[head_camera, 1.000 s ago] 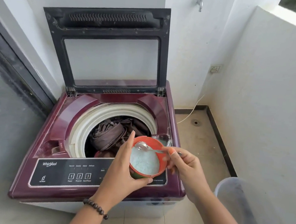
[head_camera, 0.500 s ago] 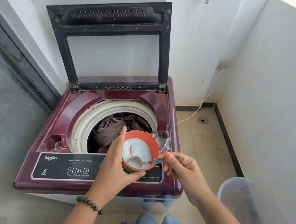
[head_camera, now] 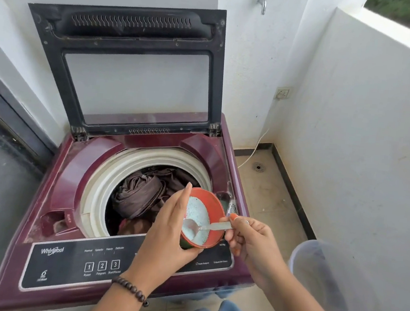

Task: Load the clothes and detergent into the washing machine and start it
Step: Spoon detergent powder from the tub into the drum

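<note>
A maroon top-loading washing machine (head_camera: 77, 168) stands open, dark clothes (head_camera: 142, 194) in its drum. Over its front edge, the left hand (head_camera: 166, 229) grips an orange detergent cup (head_camera: 215, 206), now tilted further. The right hand (head_camera: 253, 237) pinches a spoon (head_camera: 207, 227) that has dipped into the powder, so scooping seems underway.

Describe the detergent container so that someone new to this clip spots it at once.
Start at the maroon top-load washing machine with its lid raised. Above its front right corner, the left hand grips a small orange-rimmed cup tilted toward the camera. It alone holds pale blue-white powder, with a metal spoon dipped in.
</note>
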A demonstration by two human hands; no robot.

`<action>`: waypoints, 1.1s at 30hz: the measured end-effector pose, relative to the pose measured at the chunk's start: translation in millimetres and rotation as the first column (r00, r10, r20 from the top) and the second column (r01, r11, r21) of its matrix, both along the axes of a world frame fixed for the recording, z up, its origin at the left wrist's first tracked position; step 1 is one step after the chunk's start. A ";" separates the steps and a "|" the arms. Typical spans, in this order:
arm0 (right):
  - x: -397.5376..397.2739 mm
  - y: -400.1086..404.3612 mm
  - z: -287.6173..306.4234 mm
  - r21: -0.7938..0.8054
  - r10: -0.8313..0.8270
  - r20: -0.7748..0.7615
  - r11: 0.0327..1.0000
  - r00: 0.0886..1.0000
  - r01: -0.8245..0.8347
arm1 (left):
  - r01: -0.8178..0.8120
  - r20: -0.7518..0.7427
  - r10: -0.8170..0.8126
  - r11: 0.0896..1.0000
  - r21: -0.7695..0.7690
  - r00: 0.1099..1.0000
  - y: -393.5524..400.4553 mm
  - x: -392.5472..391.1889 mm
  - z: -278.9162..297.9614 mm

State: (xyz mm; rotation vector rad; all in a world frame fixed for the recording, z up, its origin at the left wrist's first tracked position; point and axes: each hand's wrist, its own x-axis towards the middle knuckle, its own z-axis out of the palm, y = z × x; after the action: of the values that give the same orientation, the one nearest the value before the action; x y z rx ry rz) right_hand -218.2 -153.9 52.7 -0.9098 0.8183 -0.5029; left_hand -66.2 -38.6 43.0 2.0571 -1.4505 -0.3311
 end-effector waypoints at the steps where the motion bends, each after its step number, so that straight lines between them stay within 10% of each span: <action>1: 5.0 2.2 -0.9 0.029 -0.020 0.003 0.999 1.000 0.020 | 0.025 0.016 -0.025 1.000 0.004 1.000 -0.3 5.2 -0.8; 14: 25.4 10.0 -14.3 0.149 -0.360 0.011 0.923 0.933 0.355 | 0.040 -0.265 -0.038 0.999 0.004 0.964 -3.6 58.2 -21.7; 33: 23.8 4.9 -41.9 -0.152 -0.661 -0.079 0.748 0.746 0.646 | 0.136 -0.192 -0.126 0.990 0.040 0.973 -30.6 87.4 -35.0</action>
State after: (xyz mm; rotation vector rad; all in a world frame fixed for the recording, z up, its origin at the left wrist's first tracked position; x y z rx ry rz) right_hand -194.4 -149.0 10.8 -0.7426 1.2476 -1.1316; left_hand 21.2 -69.2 8.0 1.9163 -1.4768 -0.6075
